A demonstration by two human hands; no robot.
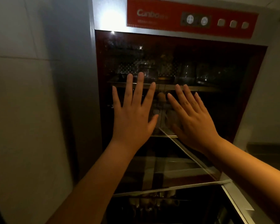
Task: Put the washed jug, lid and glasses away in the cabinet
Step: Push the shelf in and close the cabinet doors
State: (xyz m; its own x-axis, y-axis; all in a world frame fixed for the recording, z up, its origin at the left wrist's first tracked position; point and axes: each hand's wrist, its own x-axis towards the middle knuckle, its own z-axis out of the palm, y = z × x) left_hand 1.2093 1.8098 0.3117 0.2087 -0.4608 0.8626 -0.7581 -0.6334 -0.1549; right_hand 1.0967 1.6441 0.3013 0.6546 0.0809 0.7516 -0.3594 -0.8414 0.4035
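Both forearms are bare right down to the lower edge of the view, with no sleeve showing. The left hand [132, 120] and the right hand [194, 122] wear no gloves. Their fingers [140, 89] are slim, with short, plain, unpainted nails.

The scene is dimly lit. A bright glare patch is seen on the cabinet [94, 65] frame at upper left. The interior behind the dark glass door [192, 110] is murky, with faint reflections. Edges are bent by wide-angle distortion, and detail is softened throughout.
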